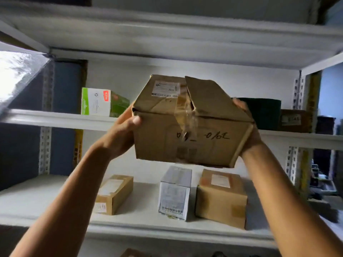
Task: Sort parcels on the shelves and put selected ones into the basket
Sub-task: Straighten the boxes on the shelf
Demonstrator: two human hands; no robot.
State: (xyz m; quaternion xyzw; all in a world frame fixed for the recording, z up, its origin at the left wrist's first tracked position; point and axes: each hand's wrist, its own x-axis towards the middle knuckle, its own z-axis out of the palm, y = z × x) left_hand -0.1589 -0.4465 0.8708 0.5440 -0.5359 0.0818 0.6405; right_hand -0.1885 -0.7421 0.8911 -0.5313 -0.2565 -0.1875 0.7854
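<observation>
A worn brown cardboard parcel (191, 125) with a torn, taped top flap and handwriting on its front is held up in the air in front of the middle shelf (55, 119). My left hand (122, 132) grips its left side, thumb on the front face. My right hand (247, 127) grips its right side, fingers over the top edge. On the shelf below (144, 227) stand a small brown box (115, 193), a white box (175, 193) and a brown box (221, 198). No basket is in view.
A green and white box (102, 102) stands on the middle shelf at the left. A dark green box (265, 112) and a brown labelled box (294, 120) stand at its right. White perforated uprights (297, 93) frame the shelving. Another shelf board (167, 34) runs overhead.
</observation>
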